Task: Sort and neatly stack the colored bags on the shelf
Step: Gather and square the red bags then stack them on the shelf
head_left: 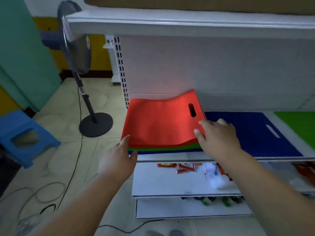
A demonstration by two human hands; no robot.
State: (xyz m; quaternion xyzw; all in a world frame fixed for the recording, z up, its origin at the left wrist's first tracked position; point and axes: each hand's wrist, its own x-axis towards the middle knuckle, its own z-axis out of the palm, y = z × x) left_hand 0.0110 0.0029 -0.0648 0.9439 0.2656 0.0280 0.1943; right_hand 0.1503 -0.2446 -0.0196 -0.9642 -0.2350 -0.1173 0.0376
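A red bag (160, 121) with a slot handle lies on top of a stack at the left end of the white shelf (170, 158). Under it show the edges of a green bag (170, 147) and a blue bag (163, 152). My left hand (119, 159) touches the stack's front left corner, fingers apart. My right hand (218, 137) rests on the red bag's right front corner, thumb on the bag's top; whether it pinches the bag is unclear. A separate blue bag (252, 133) lies flat to the right, and a green bag (298, 123) beyond it.
A standing fan (76, 48) and a blue plastic stool (25, 137) are on the tiled floor to the left, with cables. Lower shelves hold red packets (180, 166) and small bottles (213, 200). An upper shelf (170, 19) overhangs.
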